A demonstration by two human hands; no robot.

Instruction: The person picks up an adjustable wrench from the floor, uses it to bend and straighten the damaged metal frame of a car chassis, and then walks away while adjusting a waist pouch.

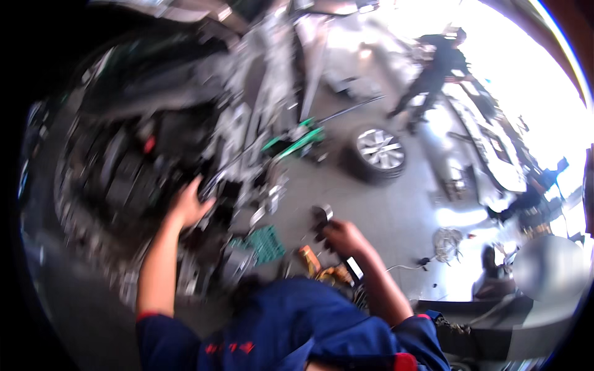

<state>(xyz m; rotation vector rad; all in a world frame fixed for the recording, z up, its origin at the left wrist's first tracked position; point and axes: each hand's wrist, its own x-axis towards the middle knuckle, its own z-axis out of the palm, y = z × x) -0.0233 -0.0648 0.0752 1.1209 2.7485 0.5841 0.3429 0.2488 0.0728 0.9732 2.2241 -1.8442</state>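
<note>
My left hand (190,207) reaches over the edge of a car's open engine bay (130,161), thumb and fingers apart, with nothing visible in it. Blur hides whether its fingertips touch the dark parts there. Out over the floor, my right hand (344,237) is closed around a small dark tool (322,216) with a rounded, shiny head. Motion smears that tool, so its exact kind is unclear. Below and between my hands lie a green perforated tray (266,244) and an orange object (309,260).
A green floor jack (297,141) stands by the car's front, its long handle pointing right. Beyond it a wheel (380,151) lies on the grey floor. A person (439,68) in dark clothes is farther back. To the right are a long white panel (495,154) and a coiled cable (447,244).
</note>
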